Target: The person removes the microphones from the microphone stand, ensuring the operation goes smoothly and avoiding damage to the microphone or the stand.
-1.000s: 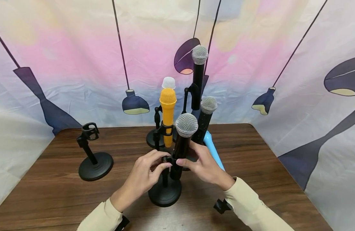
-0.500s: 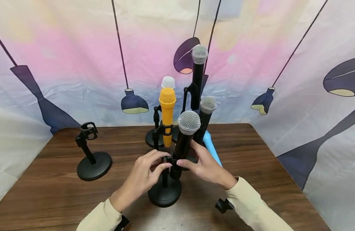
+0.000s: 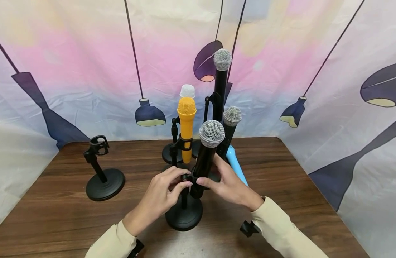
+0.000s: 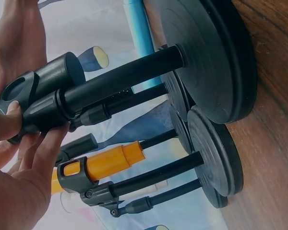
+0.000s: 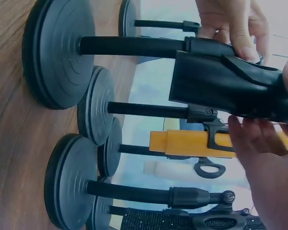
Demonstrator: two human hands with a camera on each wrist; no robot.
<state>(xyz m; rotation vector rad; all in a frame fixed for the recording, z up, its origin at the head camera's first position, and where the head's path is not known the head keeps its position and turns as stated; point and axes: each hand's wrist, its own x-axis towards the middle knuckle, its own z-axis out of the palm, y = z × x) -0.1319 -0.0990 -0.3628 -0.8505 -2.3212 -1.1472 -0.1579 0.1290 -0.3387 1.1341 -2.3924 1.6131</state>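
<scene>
Front and centre in the head view, a black microphone [image 3: 204, 157] with a silver mesh head leans a little right in the clip of a small desk stand [image 3: 184, 216]. My right hand [image 3: 228, 182] grips its black body, thumb at the near side and fingers behind. At the top of the stand's pole, my left hand [image 3: 159, 186] pinches the joint below the clip between thumb and fingers. The left wrist view shows the microphone's lower end [image 4: 69, 72] poking through the clip, alongside the pole [image 4: 125, 72].
Behind are a yellow microphone [image 3: 186, 118], a white one [image 3: 187, 91] and two black ones [image 3: 221, 86] [image 3: 231, 123] on stands. A light blue microphone [image 3: 236, 166] slants beside them. A stand with a bare clip [image 3: 105, 184] is at left on the wooden table [image 3: 56, 215].
The front microphone's head has shifted slightly up and to the right, and its body leans a bit more. Both hands keep nearly the same place and hold.
</scene>
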